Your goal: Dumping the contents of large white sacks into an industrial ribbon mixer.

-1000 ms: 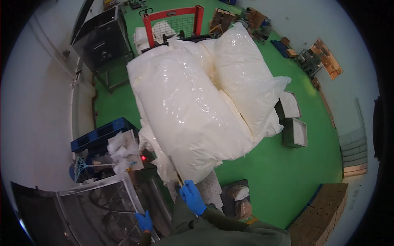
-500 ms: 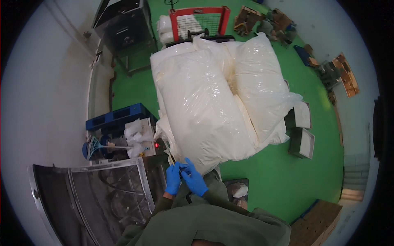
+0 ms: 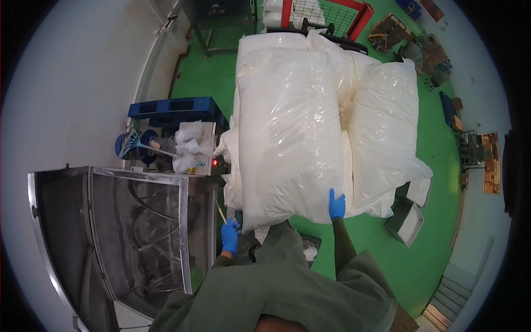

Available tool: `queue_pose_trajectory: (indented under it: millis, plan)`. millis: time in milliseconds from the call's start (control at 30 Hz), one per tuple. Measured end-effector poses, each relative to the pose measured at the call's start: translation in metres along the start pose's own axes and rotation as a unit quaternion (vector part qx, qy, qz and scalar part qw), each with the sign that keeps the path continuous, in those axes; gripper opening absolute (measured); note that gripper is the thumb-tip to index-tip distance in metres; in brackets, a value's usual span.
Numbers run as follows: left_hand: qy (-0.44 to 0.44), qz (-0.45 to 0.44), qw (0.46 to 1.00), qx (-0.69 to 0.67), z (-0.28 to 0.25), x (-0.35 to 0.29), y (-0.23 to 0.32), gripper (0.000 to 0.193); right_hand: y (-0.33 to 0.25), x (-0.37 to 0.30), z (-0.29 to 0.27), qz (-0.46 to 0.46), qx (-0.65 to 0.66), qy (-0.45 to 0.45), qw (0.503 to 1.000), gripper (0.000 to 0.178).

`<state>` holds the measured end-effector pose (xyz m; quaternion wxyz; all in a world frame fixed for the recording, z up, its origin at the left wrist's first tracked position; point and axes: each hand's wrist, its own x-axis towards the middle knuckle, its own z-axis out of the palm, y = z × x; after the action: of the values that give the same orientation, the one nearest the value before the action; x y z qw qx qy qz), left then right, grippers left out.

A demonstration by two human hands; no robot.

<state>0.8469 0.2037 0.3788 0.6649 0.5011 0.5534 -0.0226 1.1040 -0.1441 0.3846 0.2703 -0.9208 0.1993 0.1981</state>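
Apart now are two blue-gloved hands that half a second ago met over a thin yellowish tool (image 3: pixel 222 213); the right hand (image 3: pixel 337 206) has swung out to the lower right corner of the big white bag (image 3: pixel 287 138), and the left hand (image 3: pixel 229 237) has the tool alone. Seen from the head, the left's fingers are curled round the tool's lower end, its stick slanting up and away beside the bag's near left corner; the right lies against the plastic with one finger pointing up, and I can't tell whether it pinches any film. That bag sits uppermost on the heap in front of the person; it is long, plump and creamy white, its clear skin glossy, with broken streaks of light down the middle, fine wrinkles along the sides and puckers at the near end; a second white bag (image 3: pixel 381 124) leans alongside to its right, just as shiny, its near corner drawn out into a loose flap; an open steel machine (image 3: pixel 184 221) stands to the left, and a red frame (image 3: pixel 362 22) rises behind the heap.
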Motion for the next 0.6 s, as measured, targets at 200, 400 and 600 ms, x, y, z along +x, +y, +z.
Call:
queue_pose_trajectory:
  millis: [200,400,600]
  plan:
    - [0.026,0.114,0.983,0.142,0.045,0.014,0.024,0.054,0.02,0.016,0.019,0.076,0.001,0.038,0.996,0.092]
    - [0.07,0.145,0.98,0.115,0.05,0.021,0.009,0.07,0.012,0.005,0.017,0.017,0.082,-0.026,0.996,0.083]
    - [0.108,0.09,0.984,0.109,-0.004,0.055,-0.059,0.069,-0.001,-0.04,0.038,-0.032,0.125,-0.025,0.991,0.063]
